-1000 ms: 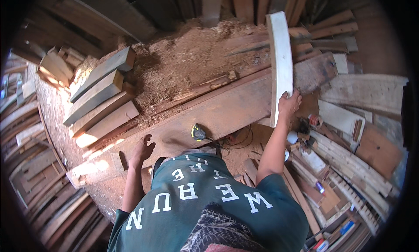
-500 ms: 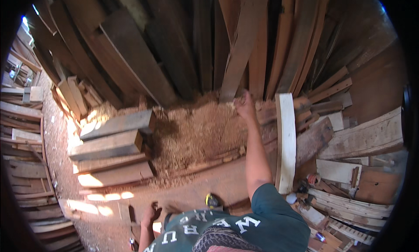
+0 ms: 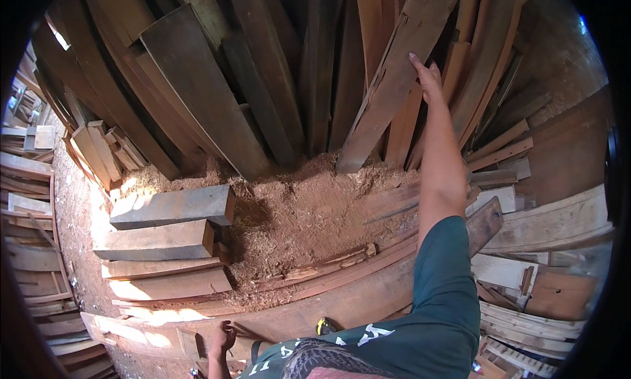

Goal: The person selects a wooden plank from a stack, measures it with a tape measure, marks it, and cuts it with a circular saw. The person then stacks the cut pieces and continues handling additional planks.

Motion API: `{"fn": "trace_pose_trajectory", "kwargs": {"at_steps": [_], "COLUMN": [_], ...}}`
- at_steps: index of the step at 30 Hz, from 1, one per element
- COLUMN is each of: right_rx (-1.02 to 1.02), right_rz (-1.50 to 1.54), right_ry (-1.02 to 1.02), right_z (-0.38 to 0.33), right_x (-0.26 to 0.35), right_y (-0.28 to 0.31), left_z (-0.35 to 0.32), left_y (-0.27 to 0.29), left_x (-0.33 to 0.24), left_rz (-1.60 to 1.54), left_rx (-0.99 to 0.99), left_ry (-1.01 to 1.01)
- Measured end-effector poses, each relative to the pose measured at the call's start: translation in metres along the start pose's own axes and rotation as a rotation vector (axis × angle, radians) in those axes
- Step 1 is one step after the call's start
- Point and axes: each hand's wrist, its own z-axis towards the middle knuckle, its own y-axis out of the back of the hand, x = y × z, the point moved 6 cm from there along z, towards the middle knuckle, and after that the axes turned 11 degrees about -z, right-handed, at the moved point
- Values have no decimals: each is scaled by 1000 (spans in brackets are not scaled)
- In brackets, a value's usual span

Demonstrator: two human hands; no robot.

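A long, rough wooden plank [image 3: 388,96] leans against the stack, its foot in the sawdust. My right hand [image 3: 428,80] reaches up to its right edge. The thumb lies on the plank's face, and the other fingers are bent at the edge, partly hidden. Low at the front, my left hand [image 3: 222,337] hangs near a broad board [image 3: 282,313]. Its fingers are loosely curled and a little apart, with nothing visible in them. A small yellow-and-black object [image 3: 323,326] shows beside my shirt.
Dark upright planks [image 3: 204,90] stand along the far side. Several thick timber blocks [image 3: 158,241] lie stacked on the left. Sawdust [image 3: 302,208] covers the ground between. Offcuts and pale boards [image 3: 545,215] crowd the right; more lumber [image 3: 39,257] lines the far left.
My right hand has risen from low by the plank's foot to its upper right edge. The plank now slants farther right. A white board near my right arm no longer shows. The view has shifted.
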Motion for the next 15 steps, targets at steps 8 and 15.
{"fn": "trace_pose_trajectory", "kwargs": {"at_steps": [8, 15], "right_rx": [148, 102], "right_rz": [74, -156], "right_ry": [15, 58], "right_z": [3, -75], "right_x": [11, 17], "right_y": [1, -17], "left_z": [19, 35], "left_y": [19, 49], "left_x": [-22, -263], "left_rz": [116, -138], "left_rx": [-84, -106], "left_ry": [-102, -539]}}
